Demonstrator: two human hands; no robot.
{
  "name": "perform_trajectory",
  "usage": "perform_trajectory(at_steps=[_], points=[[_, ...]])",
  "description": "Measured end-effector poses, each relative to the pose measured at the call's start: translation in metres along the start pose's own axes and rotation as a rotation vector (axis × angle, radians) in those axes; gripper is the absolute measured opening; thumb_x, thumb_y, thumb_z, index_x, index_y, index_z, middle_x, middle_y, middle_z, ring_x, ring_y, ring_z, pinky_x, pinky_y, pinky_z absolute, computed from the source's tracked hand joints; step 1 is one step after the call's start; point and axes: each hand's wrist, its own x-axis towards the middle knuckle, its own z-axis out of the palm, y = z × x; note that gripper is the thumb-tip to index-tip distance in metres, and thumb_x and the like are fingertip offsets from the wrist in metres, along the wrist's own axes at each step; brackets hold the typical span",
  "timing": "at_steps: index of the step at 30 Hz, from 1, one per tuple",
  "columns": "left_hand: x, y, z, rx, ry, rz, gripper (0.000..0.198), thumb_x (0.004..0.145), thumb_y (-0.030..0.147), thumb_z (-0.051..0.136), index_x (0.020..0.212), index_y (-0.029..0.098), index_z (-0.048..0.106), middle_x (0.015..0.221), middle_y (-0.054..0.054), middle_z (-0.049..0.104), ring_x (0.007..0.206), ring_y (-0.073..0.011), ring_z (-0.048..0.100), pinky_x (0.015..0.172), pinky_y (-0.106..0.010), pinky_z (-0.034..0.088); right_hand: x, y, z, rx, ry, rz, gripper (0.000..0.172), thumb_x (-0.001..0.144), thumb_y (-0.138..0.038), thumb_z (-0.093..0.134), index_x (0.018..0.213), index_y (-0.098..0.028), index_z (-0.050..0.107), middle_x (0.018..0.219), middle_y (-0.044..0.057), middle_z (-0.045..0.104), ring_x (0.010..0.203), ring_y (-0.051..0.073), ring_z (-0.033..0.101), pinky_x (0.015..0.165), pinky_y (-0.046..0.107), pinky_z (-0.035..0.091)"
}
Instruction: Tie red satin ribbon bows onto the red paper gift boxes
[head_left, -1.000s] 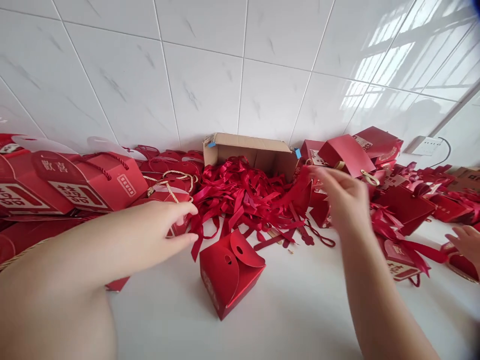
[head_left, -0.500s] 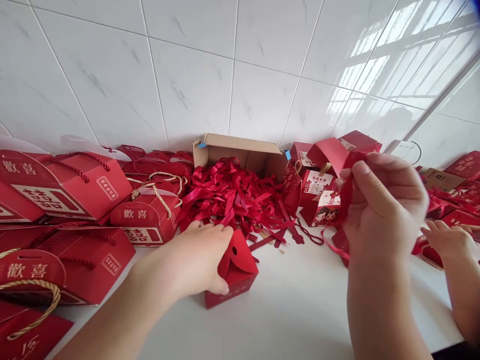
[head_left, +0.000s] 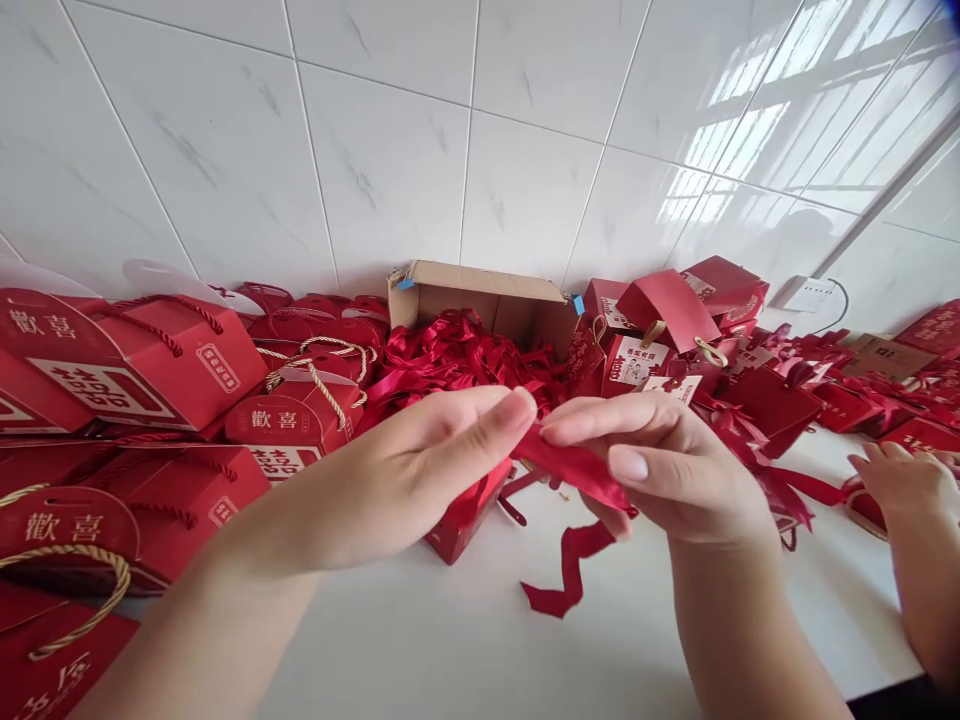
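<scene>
A red satin ribbon (head_left: 581,470) stretches between my two hands, and its loose end hangs in a zigzag over the white table. My left hand (head_left: 431,465) pinches one part of it, thumb against fingers. My right hand (head_left: 667,460) grips the other part between thumb and fingers. Below and partly behind my left hand stands a small red gift box (head_left: 463,522), mostly covered by that hand. Behind both hands, a heap of red ribbons (head_left: 465,350) spills from an open cardboard box (head_left: 480,280).
Red gift boxes with rope handles (head_left: 142,370) are stacked on the left. More red boxes (head_left: 667,310) and ribbons crowd the right, near a white device (head_left: 806,293). Another person's hand (head_left: 907,480) works at the far right. A tiled wall (head_left: 382,150) rises behind.
My left hand has let go of the small red box and risen to the ribbon. My right hand has come left and down, bringing the ribbon between both hands.
</scene>
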Motion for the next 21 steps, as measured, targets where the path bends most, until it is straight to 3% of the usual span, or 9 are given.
perform_trajectory(at_steps=[3,6,11,15,21], points=[[0.0,-0.001,-0.003,-0.166,-0.128,-0.002,0.045,0.091,0.053,0.043,0.061,0.019,0.049,0.053,0.002,0.051,0.049,-0.0096,0.043,0.047,-0.021,0.039,0.001,0.0,0.002,-0.058,0.072,-0.039,0.019,0.08,-0.022,0.069,0.097,-0.028,0.075,0.076,0.001,0.069,0.05,0.009,0.056,0.048,0.023,0.051],[-0.002,-0.005,-0.01,-0.218,-0.015,0.007,0.048,0.089,0.053,0.048,0.056,0.019,0.036,0.05,0.004,0.036,0.046,-0.0081,0.03,0.042,-0.022,0.027,-0.002,-0.004,-0.002,-0.119,0.147,-0.065,0.017,0.078,-0.014,0.07,0.088,-0.026,0.077,0.077,0.001,0.07,0.048,0.007,0.053,0.043,0.02,0.046],[-0.008,-0.009,-0.024,-0.214,0.128,0.021,0.049,0.087,0.055,0.048,0.057,0.02,0.031,0.051,0.005,0.025,0.044,-0.008,0.024,0.042,-0.023,0.022,-0.01,-0.012,-0.011,-0.203,0.135,-0.094,0.023,0.08,-0.01,0.066,0.09,-0.028,0.076,0.078,0.001,0.068,0.049,0.006,0.052,0.041,0.017,0.044],[-0.011,-0.006,-0.03,-0.129,0.124,0.021,0.051,0.086,0.057,0.046,0.056,0.019,0.031,0.052,0.004,0.025,0.045,-0.0079,0.023,0.04,-0.022,0.021,-0.018,-0.02,-0.018,-0.356,0.079,-0.088,0.027,0.079,-0.009,0.066,0.093,-0.03,0.076,0.081,0.002,0.068,0.052,0.007,0.054,0.042,0.019,0.045],[-0.022,-0.011,-0.046,-0.01,0.084,-0.045,0.03,0.082,0.042,0.059,0.063,0.02,0.055,0.057,0.002,0.042,0.051,-0.0095,0.037,0.045,-0.02,0.032,-0.03,-0.031,-0.033,-0.571,0.048,-0.125,0.024,0.078,-0.011,0.066,0.089,-0.03,0.075,0.076,0.003,0.069,0.058,0.013,0.061,0.044,0.022,0.048]])
